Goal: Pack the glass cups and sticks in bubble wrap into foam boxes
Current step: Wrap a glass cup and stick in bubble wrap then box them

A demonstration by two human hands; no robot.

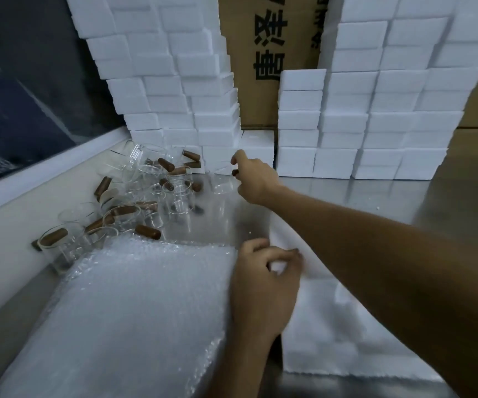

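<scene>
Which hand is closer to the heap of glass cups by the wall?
Right. The right hand reaches the heap of glass cups at its right edge; the left hand rests nearer the camera on the bubble wrap.

foam boxes [344, 122]: plain white
sticks [148, 231]: brown
glass cups [123, 216]: clear
bubble wrap [134, 305]: translucent white, dotted with bubbles
cardboard [263, 81]: tan, printed with black characters
table [404, 193]: grey metal

Single head view, wide-angle, looked forward and down over steel table [375, 196]. Close behind left hand [260, 280]; right hand [253, 176] farther ahead, foam boxes [347, 124] beyond it.
</scene>
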